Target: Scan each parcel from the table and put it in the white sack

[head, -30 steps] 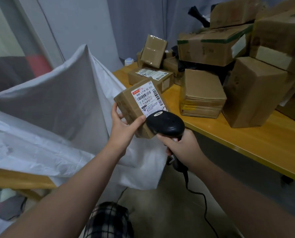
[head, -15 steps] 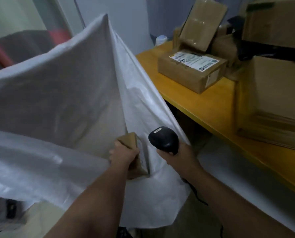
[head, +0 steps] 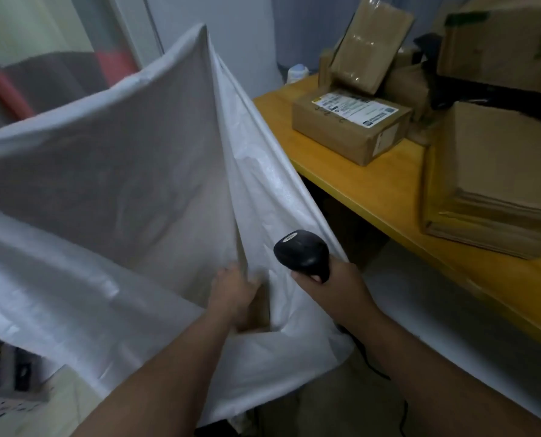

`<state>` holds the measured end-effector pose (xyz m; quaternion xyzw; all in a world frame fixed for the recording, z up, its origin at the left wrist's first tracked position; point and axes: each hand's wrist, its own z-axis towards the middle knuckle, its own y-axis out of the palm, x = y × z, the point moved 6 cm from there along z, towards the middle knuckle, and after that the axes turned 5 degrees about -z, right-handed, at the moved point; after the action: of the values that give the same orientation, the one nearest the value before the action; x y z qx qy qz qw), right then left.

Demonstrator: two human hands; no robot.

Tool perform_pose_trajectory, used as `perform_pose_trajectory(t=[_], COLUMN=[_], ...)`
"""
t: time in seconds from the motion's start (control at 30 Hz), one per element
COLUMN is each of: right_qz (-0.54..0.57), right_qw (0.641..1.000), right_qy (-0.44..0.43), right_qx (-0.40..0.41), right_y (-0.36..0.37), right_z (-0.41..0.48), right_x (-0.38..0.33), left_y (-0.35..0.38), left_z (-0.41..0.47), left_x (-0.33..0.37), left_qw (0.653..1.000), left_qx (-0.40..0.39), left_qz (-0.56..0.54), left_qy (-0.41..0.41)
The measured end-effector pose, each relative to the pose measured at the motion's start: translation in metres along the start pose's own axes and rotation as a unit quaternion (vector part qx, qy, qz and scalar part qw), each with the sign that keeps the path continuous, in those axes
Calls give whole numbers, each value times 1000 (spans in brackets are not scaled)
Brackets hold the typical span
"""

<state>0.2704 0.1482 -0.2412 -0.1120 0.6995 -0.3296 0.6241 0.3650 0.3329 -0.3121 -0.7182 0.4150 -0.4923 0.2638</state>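
Head view: left hand (head: 233,293) inside white sack (head: 121,184) mouth, blurred, its grip cannot be told.
Right hand (head: 330,290): fingers curled round black scanner (head: 302,255), beside the sack.

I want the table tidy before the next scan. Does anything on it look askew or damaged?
One thing: the flat brown parcel at the back of the table stands tilted on edge behind the labelled box, while that box lies flat. Nothing looks spilled or torn.

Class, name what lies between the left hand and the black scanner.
The head view shows a fold of the white sack between left hand and scanner.
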Motion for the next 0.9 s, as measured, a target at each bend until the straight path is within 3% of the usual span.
perform_pose_trajectory(t=[0.07, 0.17, 0.33, 0.53, 0.7, 0.8, 0.9], right_qz=[25, 102, 141, 145, 149, 179, 217], right_qw=[999, 987, 967, 933, 893, 868, 843], right_qy=[-1, -2, -20, -61, -92, -74, -49], right_qx=[26, 121, 213, 325, 415, 458, 490], right_y=[-18, -62, -145, -241, -319, -356, -383], right_z=[-16, -44, -100, -159, -201, -212, -219], right_x=[-10, -21, -35, -40, -50, -49, -45], left_y=[-20, -57, -88, -81, -77, -67, -59], left_z=[-21, -63, -139, -218, -284, -310, -318], left_x=[40, 98, 170, 257, 347, 398, 432], left_qw=[992, 946, 888, 849, 819, 825, 847], left_qx=[35, 90, 62, -18, -31, -42, -84], left_qz=[-68, -197, -314, -323, -260, -206, -197], left_qy=[103, 240, 329, 418, 511, 525, 486])
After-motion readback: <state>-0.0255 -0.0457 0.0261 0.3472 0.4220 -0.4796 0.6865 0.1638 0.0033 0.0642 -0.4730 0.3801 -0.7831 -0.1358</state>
